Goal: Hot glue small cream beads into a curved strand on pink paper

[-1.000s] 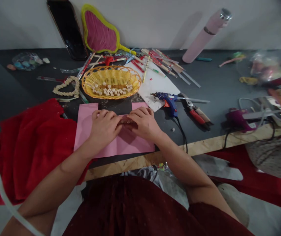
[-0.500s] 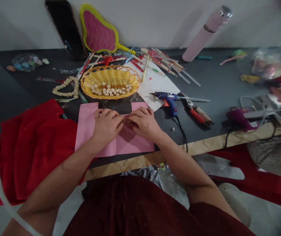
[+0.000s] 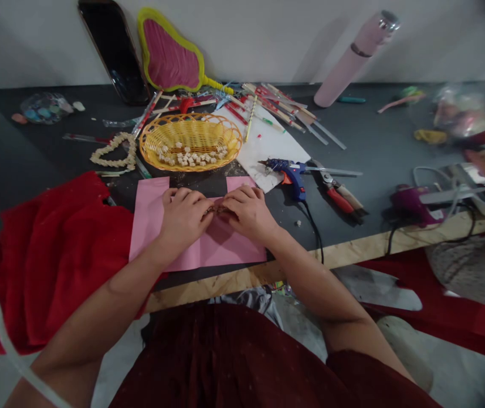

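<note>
My left hand point(image 3: 185, 218) and my right hand point(image 3: 250, 212) meet above a folded sheet of pink paper point(image 3: 146, 212) at the front of the table. Between their fingertips shows a small brown, knobbly piece point(image 3: 220, 209), gripped from both sides. The fingers curl over most of it, so its full shape is hidden. Just behind the hands stands a yellow wicker basket point(image 3: 191, 166) with several small pale star-like bits point(image 3: 189, 156) in it. A heart-shaped ring of similar pale bits point(image 3: 100, 157) lies left of the basket.
A blue glue gun point(image 3: 296, 178) with a cord and red-handled pliers point(image 3: 340, 198) lie to the right. Red cloth point(image 3: 64, 238) covers the left front. Behind are a phone point(image 3: 113, 51), a pink-and-yellow fan-shaped piece point(image 3: 170, 54), wrapped sticks point(image 3: 276, 105) and a pink bottle point(image 3: 348, 65).
</note>
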`<state>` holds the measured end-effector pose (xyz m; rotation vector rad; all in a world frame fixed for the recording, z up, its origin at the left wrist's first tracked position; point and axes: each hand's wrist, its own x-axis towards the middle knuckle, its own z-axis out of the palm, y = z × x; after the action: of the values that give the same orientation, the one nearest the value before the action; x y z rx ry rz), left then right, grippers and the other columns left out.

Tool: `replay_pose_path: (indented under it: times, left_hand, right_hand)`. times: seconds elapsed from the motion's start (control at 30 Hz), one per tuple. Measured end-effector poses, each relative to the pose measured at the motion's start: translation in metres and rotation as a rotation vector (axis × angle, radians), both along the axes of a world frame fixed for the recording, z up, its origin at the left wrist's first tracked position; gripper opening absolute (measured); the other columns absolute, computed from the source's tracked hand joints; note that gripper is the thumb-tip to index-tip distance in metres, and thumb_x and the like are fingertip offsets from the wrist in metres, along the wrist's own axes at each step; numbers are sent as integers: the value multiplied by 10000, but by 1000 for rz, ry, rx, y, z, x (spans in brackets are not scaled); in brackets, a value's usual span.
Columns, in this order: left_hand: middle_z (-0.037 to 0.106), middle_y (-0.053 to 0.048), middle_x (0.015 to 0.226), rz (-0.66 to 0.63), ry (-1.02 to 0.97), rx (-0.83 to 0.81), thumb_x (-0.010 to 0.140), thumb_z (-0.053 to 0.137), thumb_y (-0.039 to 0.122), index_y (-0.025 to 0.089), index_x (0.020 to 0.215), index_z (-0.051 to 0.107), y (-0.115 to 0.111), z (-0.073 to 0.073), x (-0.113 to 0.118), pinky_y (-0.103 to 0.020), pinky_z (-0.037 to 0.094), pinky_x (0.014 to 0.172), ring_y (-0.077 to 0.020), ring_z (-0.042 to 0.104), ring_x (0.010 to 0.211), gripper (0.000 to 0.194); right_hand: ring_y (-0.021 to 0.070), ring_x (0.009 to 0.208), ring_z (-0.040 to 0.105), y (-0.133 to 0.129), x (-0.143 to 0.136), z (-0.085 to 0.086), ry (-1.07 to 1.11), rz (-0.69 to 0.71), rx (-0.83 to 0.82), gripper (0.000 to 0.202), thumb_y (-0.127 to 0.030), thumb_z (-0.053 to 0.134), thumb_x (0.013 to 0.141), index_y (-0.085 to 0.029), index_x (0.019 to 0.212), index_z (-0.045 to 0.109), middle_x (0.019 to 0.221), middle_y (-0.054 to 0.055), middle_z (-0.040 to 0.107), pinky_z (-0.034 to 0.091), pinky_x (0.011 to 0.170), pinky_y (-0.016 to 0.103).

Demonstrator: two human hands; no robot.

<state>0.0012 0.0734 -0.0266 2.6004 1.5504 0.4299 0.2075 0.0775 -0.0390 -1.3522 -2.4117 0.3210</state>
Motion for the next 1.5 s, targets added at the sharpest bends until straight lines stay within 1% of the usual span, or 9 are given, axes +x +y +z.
replay_pose_path:
  times: [0.17, 0.23, 0.4, 0.6, 0.83, 1.1, 1.2, 1.37, 1.5]
  left_hand:
    - [755, -84, 1091, -1, 28, -39, 932, 620, 359, 257, 1062, 756, -2, 12, -5, -574, 341, 998, -335, 585, 1089, 214]
    - [751, -87, 1102, -1, 48, -46, 941, 621, 387, 241, 1052, 747, -2, 14, -7, -575, 348, 989, -338, 582, 1086, 222]
    - [760, -62, 1085, 4, 11, -7, 952, 607, 353, 278, 950, 746, -2, 6, -8, -563, 350, 977, -321, 592, 1083, 158]
    - [766, -66, 1077, 17, -33, -35, 968, 550, 310, 266, 929, 767, -2, 2, -5, -576, 348, 987, -322, 600, 1089, 225]
    - [765, -73, 1075, 24, -30, -39, 962, 562, 304, 259, 942, 763, -3, 4, -4, -567, 359, 988, -321, 606, 1091, 206]
    - [766, -75, 1084, 14, 30, -51, 949, 596, 371, 268, 942, 738, -3, 17, -11, -577, 355, 963, -342, 590, 1087, 175]
    - [762, -85, 1088, 12, 35, -67, 943, 593, 356, 255, 934, 739, -3, 17, -14, -586, 353, 960, -351, 587, 1097, 177]
    - [758, -102, 1082, 15, 7, -86, 925, 570, 294, 246, 913, 755, -4, 14, -12, -593, 358, 954, -357, 591, 1096, 192]
    - [759, -108, 1079, 19, 16, -83, 933, 549, 268, 233, 920, 757, -5, 14, -11, -599, 355, 966, -360, 590, 1102, 212]
  right_hand:
    - [264, 1136, 567, 1, 0, 0, 8, 1, -13, 135, -275, 645, 959, -231, 1042, 742, 1179, 61, 751, 323, 975, 456]
    - [260, 1138, 570, 1, 0, 0, 11, 0, -12, 133, -272, 656, 955, -233, 1048, 743, 1181, 55, 752, 324, 980, 454]
    - [258, 1141, 559, 0, 0, 0, 6, -2, -19, 144, -276, 642, 966, -250, 1064, 744, 1188, 49, 749, 327, 994, 451]
    - [262, 1137, 552, 0, 0, 0, -3, -1, -13, 151, -295, 625, 979, -247, 1051, 748, 1177, 57, 749, 328, 979, 448]
    - [259, 1137, 566, 1, 0, 1, -9, -1, -18, 143, -252, 632, 960, -229, 1047, 743, 1169, 57, 752, 328, 971, 447]
    - [260, 1139, 573, 0, -1, 3, -1, -7, -7, 199, -255, 667, 927, -245, 1114, 732, 1202, 53, 745, 329, 971, 446]
    - [262, 1149, 570, -1, -4, 3, -9, -20, 18, 192, -297, 651, 952, -245, 1116, 734, 1223, 60, 735, 320, 986, 454]
    - [267, 1143, 564, -1, -11, -1, -9, -39, 56, 198, -392, 621, 987, -245, 1043, 742, 1218, 66, 737, 309, 1006, 469]
    - [264, 1134, 566, -1, -14, -3, -13, -39, 69, 196, -375, 606, 995, -241, 1042, 742, 1193, 67, 745, 302, 1024, 474]
